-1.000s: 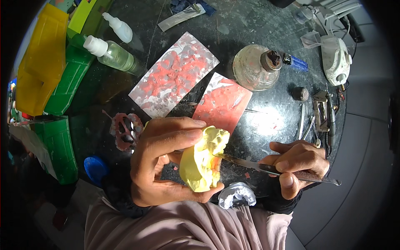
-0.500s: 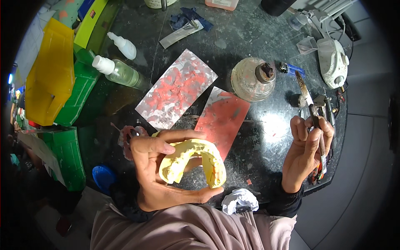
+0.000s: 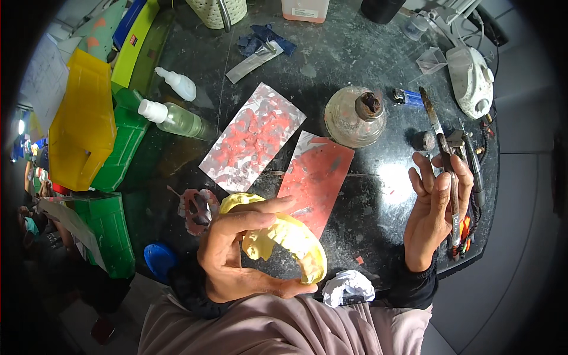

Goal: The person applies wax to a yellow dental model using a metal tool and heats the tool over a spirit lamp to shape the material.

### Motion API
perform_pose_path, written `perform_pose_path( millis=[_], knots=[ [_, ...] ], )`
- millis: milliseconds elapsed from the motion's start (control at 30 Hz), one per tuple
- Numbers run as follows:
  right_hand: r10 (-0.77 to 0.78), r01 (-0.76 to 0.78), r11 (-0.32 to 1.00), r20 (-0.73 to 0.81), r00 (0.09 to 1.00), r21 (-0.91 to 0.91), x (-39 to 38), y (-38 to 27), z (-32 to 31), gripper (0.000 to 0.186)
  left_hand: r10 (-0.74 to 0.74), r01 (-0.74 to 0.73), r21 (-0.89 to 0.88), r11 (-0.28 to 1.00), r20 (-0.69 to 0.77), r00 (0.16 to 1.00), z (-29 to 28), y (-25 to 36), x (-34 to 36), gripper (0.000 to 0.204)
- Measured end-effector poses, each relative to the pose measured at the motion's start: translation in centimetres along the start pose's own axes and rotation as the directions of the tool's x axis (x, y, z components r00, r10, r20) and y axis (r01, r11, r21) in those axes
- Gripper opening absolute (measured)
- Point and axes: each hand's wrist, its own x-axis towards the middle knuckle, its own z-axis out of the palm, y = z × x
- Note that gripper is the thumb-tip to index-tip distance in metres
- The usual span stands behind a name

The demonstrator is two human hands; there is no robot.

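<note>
My left hand (image 3: 228, 260) is closed around a yellow horseshoe-shaped dental cast (image 3: 310, 242), its thumb under the lower end and its fingers over the top. Part of the cast is hidden behind those fingers. To the right, my right hand (image 3: 429, 222) grips a wax knife (image 3: 436, 127) between thumb and fingers, the browned blade pointing up and away. A second, white dental cast (image 3: 349, 287) rests at the near table edge between the hands. Beyond the yellow cast lies a sheet of pink wax (image 3: 322, 171), with a wax-smeared white card (image 3: 251, 136) beside it.
A glass spirit lamp (image 3: 352, 124) stands past the wax sheet, near a blue lighter (image 3: 409, 97). Green bins (image 3: 109, 236) and a yellow bin (image 3: 80, 136) line the left, beside a pump bottle (image 3: 183, 121). A white device (image 3: 470, 83) sits at the far right.
My left hand has tilted the yellow cast, and its fingers now reach further over it. The wax knife has turned a little more upright in my right hand. The view has shifted slightly.
</note>
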Motion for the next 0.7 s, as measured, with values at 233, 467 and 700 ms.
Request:
perform_pose_path(
  millis=[233,467,700],
  knots=[
    [0.044,-0.044,0.999,-0.017,0.999,-0.013,-0.07,-0.11,0.22,0.030,-0.003,0.004,-0.023,1.000,0.040,0.999,-0.30,0.16,0.10,0.084],
    [0.058,-0.058,0.998,-0.014,0.998,-0.033,-0.06,0.03,0.28,0.031,0.016,-0.017,-0.038,0.999,-0.032,0.999,0.22,0.07,0.26,0.083],
    [0.058,-0.058,0.998,-0.012,0.998,-0.034,-0.14,0.14,0.30,0.032,-0.003,0.002,-0.017,1.000,-0.039,0.999,0.02,0.28,0.31,0.082]
  ],
)
